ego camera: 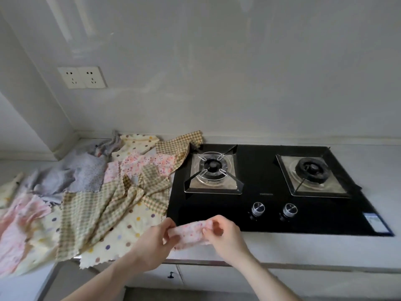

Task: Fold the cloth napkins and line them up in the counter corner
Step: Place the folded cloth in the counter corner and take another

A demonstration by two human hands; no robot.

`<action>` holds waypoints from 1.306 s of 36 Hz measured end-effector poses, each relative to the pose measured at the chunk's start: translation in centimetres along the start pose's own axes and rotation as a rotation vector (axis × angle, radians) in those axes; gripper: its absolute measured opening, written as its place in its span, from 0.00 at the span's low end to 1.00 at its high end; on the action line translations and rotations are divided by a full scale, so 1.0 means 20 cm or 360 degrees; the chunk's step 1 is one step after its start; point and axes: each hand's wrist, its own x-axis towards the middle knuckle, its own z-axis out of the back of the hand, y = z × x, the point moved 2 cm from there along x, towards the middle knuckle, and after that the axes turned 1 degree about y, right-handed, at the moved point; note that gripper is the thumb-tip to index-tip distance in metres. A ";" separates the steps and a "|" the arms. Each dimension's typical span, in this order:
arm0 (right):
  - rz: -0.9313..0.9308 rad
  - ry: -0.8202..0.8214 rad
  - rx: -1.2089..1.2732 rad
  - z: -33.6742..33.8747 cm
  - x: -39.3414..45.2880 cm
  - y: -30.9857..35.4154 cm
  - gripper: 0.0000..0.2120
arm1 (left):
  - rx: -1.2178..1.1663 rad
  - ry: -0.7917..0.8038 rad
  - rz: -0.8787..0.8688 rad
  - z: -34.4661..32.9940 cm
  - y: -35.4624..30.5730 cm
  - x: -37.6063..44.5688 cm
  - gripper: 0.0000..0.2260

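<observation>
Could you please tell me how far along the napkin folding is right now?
Nothing looks finished: no folded napkins show. Left hand and right hand pinch one small pink floral cloth napkin. The heap of checked, dotted, grey and pink napkins remains unfolded beside the black stove.

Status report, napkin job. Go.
Left hand and right hand both pinching pink floral napkin above counter edge. Unfolded napkin pile covers corner. None folded yet.

napkins [91, 205]: soft matt cloth, printed, pinked edges
hob [271, 211]: glossy black glass
burner trays [213, 181]: shiny metal
knobs [257, 207]: shiny metal
wall [217, 72]: smooth, faint sheen
</observation>
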 end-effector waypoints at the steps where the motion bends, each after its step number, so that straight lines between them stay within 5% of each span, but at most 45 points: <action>1: -0.0010 -0.0007 0.0006 0.10 -0.08 0.05 0.07 | -0.0047 -0.0009 -0.0012 0.02 -0.11 -0.05 0.05; 19: -0.0214 -0.0438 0.0136 1.59 -1.28 0.09 0.08 | -0.0450 0.0094 -0.0461 -0.27 -1.86 -0.43 0.08; 47: -0.0622 -0.0957 0.0321 2.83 -1.06 -0.66 0.12 | -0.0148 0.0406 -0.0528 -0.99 -3.10 0.73 0.13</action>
